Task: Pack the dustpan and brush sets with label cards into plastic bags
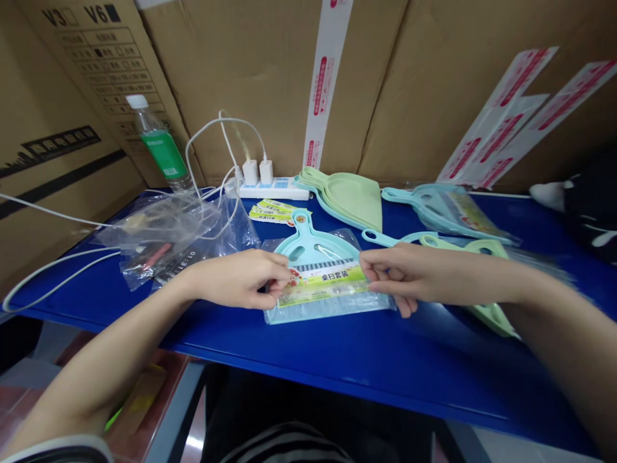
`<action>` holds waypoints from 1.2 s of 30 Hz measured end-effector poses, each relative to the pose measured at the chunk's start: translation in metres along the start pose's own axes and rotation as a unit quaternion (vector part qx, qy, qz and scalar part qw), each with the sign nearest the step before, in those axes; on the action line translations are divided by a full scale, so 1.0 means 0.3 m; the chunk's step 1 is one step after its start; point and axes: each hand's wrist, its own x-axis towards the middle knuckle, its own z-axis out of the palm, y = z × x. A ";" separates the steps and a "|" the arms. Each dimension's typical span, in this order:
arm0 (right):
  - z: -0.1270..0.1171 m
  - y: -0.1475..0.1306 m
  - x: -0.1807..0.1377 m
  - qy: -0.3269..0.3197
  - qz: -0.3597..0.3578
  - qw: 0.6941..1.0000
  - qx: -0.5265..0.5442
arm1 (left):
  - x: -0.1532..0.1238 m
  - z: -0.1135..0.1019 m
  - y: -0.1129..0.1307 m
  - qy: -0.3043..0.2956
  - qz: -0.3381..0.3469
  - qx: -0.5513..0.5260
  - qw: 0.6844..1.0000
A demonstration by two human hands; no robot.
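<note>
A light blue dustpan [321,243] lies on the table in front of me, its handle pointing away. A small brush with striped bristles rests across it, partly hidden by a yellow-green label card [332,278]. Clear plastic bag [332,308] film covers the front of the pan and shows behind it too. At the card's left end, my left hand [250,278] is closed, pinching the bag's edge. My right hand [400,273] pinches the bag at the card's right end, with its lower fingers curled beneath. Whether the card itself is also gripped, I cannot tell.
Stacked green and blue dustpans [354,196] lie behind, near label cards [272,211]. Bagged blue dustpans [434,202] and a green one [491,315] are on the right. A power strip [274,188], cables, a bottle [164,151] and plastic bags [193,222] occupy the back left.
</note>
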 end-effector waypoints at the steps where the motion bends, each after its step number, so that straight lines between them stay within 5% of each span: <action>1: -0.001 0.000 0.000 0.006 0.002 1.000 -0.003 | 0.000 0.000 0.000 0.000 0.000 -0.001 1.000; 7: -0.001 0.018 0.014 0.073 -0.002 0.994 -0.082 | 0.004 0.005 -0.007 0.014 -0.001 0.012 1.000; 16: -0.002 0.023 0.017 0.048 0.002 0.997 -0.062 | 0.005 0.005 -0.021 0.044 -0.016 0.024 0.999; 36: 0.037 -0.038 0.032 0.111 0.060 0.973 -0.192 | 0.007 0.035 -0.007 0.072 -0.030 0.054 0.995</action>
